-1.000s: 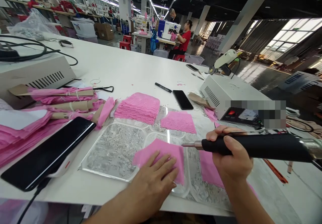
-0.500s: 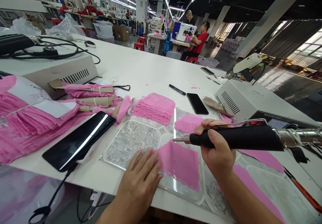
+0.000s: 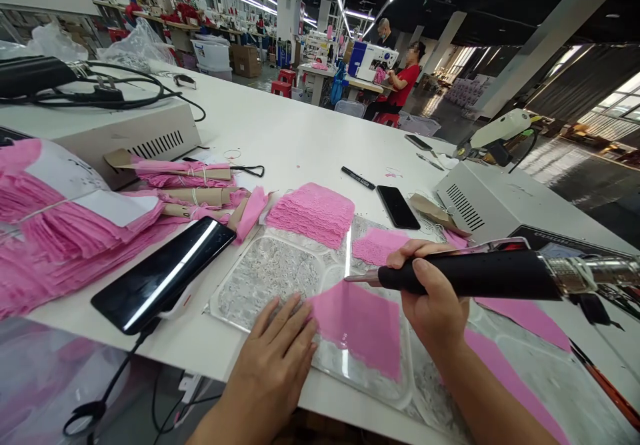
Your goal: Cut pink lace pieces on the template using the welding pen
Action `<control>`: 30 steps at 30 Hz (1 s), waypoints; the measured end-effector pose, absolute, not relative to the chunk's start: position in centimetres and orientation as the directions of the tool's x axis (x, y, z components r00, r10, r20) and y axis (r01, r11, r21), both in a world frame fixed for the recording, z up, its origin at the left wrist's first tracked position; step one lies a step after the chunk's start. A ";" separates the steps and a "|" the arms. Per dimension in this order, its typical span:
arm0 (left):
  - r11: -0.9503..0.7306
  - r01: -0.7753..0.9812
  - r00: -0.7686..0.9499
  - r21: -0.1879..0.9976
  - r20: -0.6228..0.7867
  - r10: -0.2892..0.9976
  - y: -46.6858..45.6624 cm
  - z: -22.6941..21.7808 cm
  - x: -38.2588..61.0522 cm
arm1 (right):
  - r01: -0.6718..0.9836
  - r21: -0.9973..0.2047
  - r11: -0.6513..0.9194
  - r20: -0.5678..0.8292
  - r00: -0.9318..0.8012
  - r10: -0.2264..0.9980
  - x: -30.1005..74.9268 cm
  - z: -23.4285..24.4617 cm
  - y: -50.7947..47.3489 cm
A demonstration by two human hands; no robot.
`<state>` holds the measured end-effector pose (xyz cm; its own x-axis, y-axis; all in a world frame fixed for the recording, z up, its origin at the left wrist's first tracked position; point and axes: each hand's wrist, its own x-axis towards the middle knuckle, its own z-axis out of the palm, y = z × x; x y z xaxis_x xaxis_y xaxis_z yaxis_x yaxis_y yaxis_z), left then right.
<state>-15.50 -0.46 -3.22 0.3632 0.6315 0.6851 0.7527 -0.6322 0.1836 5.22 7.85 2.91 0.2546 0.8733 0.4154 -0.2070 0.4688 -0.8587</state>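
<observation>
Fingers stretched flat, my left hand (image 3: 280, 355) presses on the left edge of a pink fabric piece (image 3: 357, 331). That piece lies on a clear, glossy plate (image 3: 270, 268) with rounded outlines over a grey mottled surface. My right hand (image 3: 435, 291) is wrapped round a black corded hand tool (image 3: 480, 275), held nearly level. The tool's narrow metal tip meets the top corner of the pink piece, or hovers just above it; I cannot tell which. Behind the plate sit a thick stack of pink lace-edged pieces (image 3: 311, 213) and a smaller pink stack (image 3: 379, 245).
A large black phone (image 3: 163, 278) on a cable lies left, beside bundled pink fabric (image 3: 75, 245). Grey vented boxes stand left (image 3: 150, 135) and right (image 3: 480, 198). A marker (image 3: 358, 177) and a smaller phone (image 3: 397, 207) lie behind. Farther off, a person in red (image 3: 406, 85) sits sewing.
The whole view has shifted slightly. My left hand stays flat on the fabric, and the tool tip remains at the piece's top corner.
</observation>
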 end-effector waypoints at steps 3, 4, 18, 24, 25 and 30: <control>-0.631 0.748 0.349 0.205 0.688 0.637 -0.6 -3.2 -15.5 | -0.230 -0.855 0.465 0.403 0.270 0.874 5.1 3.1 7.6; -0.633 0.744 0.345 0.214 0.688 0.639 -0.7 -3.2 -15.6 | -0.237 -0.853 0.465 0.402 0.271 0.875 5.0 3.2 7.5; -0.630 0.736 0.332 0.247 0.680 0.654 -1.2 -3.1 -16.3 | -0.291 -0.861 0.418 0.370 0.205 0.906 4.1 2.9 6.9; -0.628 0.734 0.328 0.259 0.674 0.662 -1.2 -3.1 -16.4 | -0.272 -0.876 0.398 0.355 0.196 0.914 4.2 3.0 6.7; -0.628 0.733 0.329 0.260 0.674 0.662 -1.3 -3.1 -16.4 | -0.281 -0.874 0.397 0.351 0.199 0.915 4.1 3.1 6.7; -0.644 0.722 0.350 0.253 0.670 0.655 -1.5 -3.0 -16.5 | -0.338 -0.857 0.388 0.348 0.175 0.921 3.7 3.1 6.2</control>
<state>-16.52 -1.47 -3.04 0.3495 0.6553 0.6696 0.7219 -0.6440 0.2534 3.68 6.20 3.06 0.1753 0.9211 0.3475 -0.3383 0.3879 -0.8574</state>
